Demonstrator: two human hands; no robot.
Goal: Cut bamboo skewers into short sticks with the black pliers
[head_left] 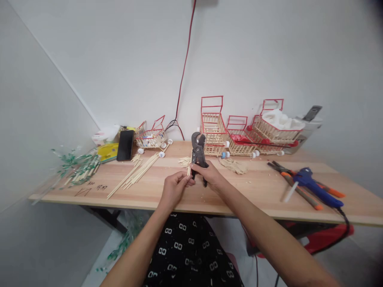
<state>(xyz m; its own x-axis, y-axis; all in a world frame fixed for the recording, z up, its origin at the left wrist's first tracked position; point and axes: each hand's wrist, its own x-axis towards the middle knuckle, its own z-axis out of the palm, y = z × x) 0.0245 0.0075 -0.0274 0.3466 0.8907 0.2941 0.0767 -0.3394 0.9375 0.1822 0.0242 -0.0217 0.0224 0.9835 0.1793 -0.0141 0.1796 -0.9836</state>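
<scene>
My right hand (208, 174) is wrapped round a dark hand cutter (198, 153), its curved jaws pointing up and away from me. Beside it, my left hand (178, 185) pinches the lower end of a thin wooden stick (189, 170), which stands upright against the cutter. Just behind my hands lies a small pile of short cut pieces (184, 162). To the left, several long wooden sticks (140, 175) are spread at a slant on the wooden table (119, 191).
Small stick-built shopping carts (213, 129) with red trim line the wall. A blue glue gun (317, 187) and orange-handled pliers (302, 191) lie at right. A phone (125, 145) leans at left, near plastic-wrapped sticks (85, 169). A crumpled brown scrap (233, 165) lies behind my right hand.
</scene>
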